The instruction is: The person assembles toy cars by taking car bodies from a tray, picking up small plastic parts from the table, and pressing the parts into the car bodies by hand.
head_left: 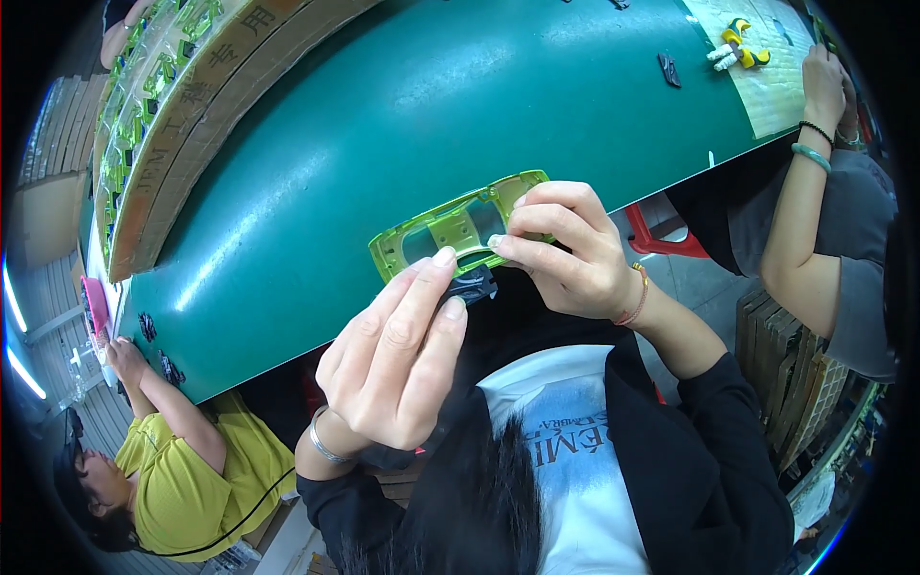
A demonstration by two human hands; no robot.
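A translucent green plastic frame (450,228) lies flat at the near edge of the green table (402,115). My right hand (565,251) pinches the frame's right end with thumb and fingers. My left hand (402,355) rests its fingertips on the frame's near edge. The left thumb and forefinger hold a small dark plastic part (472,285) just under the frame. What the part looks like in full is hidden by my fingers.
A cardboard box (182,115) full of green frames stands at the back left. A person in a yellow shirt (182,470) works at the left beside small dark parts (149,328). Another person's arm (815,172) reaches in at the right, near a dark part (669,69) and yellow-white pieces (736,48).
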